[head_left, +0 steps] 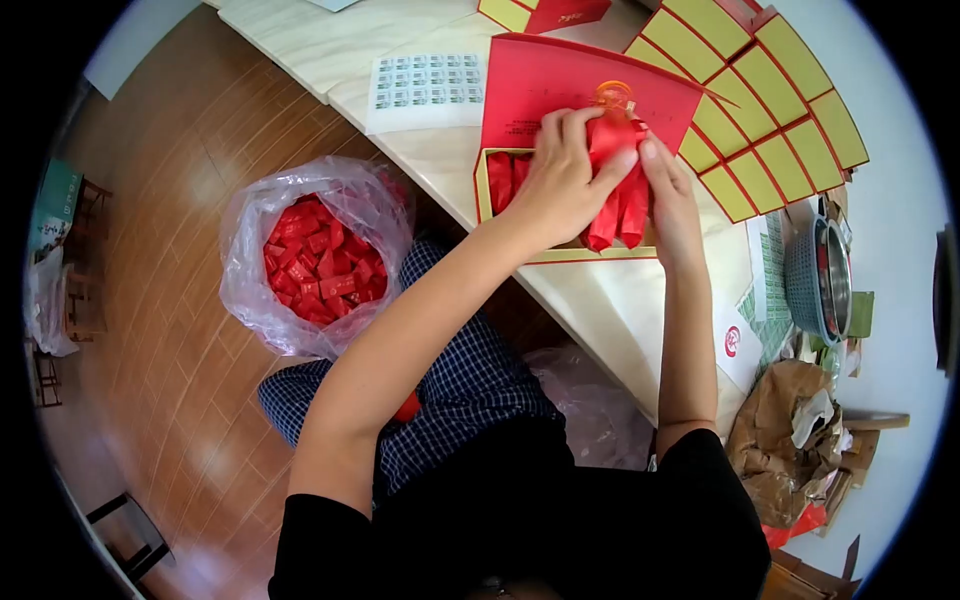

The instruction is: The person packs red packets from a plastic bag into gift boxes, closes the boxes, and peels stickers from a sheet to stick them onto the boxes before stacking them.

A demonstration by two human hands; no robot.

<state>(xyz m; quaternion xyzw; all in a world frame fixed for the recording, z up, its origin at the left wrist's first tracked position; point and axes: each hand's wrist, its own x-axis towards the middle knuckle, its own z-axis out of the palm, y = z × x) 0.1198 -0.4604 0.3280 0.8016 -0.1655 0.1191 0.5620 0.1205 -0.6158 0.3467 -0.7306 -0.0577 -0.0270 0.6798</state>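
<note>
Several shiny red foil packets (603, 222) are gathered between my two hands, over an open gift box (482, 190) with a yellow rim. My left hand (565, 178) presses on the packets from the left, its thumb lying along them. From the right side my right hand (676, 195) closes on the same bunch. More red packets (500, 180) stand inside the box at its left end. The box's red lid (530, 85) is folded back and carries gold print. My hands hide much of the inside of the box.
A clear plastic bag (240, 240) full of small red packets (318, 262) stands left of my legs. Yellow-and-red boxes (770, 95) are stacked at the table's back right. A sticker sheet (425, 85) lies left of the lid. Basins (820, 275) and a brown paper bag (775, 440) sit at right.
</note>
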